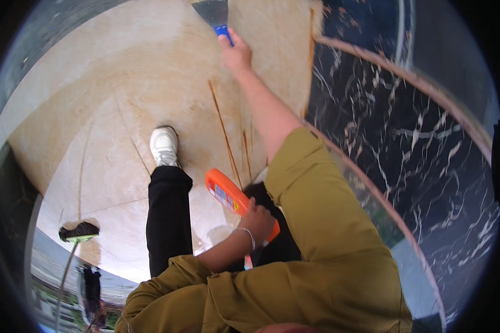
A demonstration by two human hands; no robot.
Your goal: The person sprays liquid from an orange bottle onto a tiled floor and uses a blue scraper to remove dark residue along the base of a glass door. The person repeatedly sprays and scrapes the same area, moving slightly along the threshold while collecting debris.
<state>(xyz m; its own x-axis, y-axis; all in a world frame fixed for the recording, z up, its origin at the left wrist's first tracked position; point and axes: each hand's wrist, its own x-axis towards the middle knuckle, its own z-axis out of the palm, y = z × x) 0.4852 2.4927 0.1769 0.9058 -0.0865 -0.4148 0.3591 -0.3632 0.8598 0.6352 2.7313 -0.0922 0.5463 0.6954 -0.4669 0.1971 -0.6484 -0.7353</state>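
My right hand (236, 50) is stretched far forward, closed around the blue handle of a putty knife (213, 13). The knife's broad metal blade points away from me, over or against the pale stone floor; contact cannot be told. Close to my body, my left hand (258, 220), with a bracelet at the wrist, grips an orange plastic bottle (223, 189) with a label. The bottle lies slantwise in front of my dark trouser leg. Rust-brown streaks (223, 125) mark the floor between the bottle and my right hand.
Dark veined marble (400, 137) with a pinkish edge strip stands at right. My white shoe (163, 143) is on the floor. A long-handled broom (80, 234) is at lower left, near a person in dark clothes (91, 287). A dark panel (12, 200) borders the left.
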